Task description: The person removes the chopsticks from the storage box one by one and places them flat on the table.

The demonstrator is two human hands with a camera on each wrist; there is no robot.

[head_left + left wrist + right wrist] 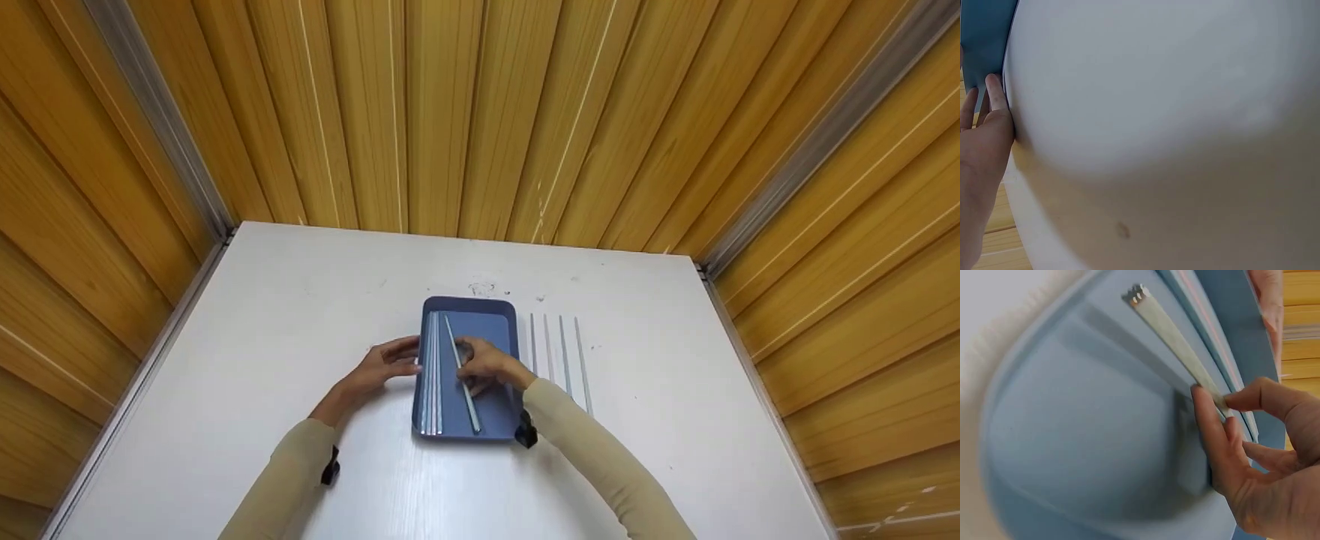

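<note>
One beige sleeve partly hides four loose rods, while the right hand pinches another rod over the blue tray (left hand, fingers loosely extended, touches its side).

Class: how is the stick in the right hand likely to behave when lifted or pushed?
The held stick is probably stiff: it runs straight although pinched only partway along by the right hand. It looks slender, so likely light. Its broad side appears flat, so it may slide rather than roll.
</note>
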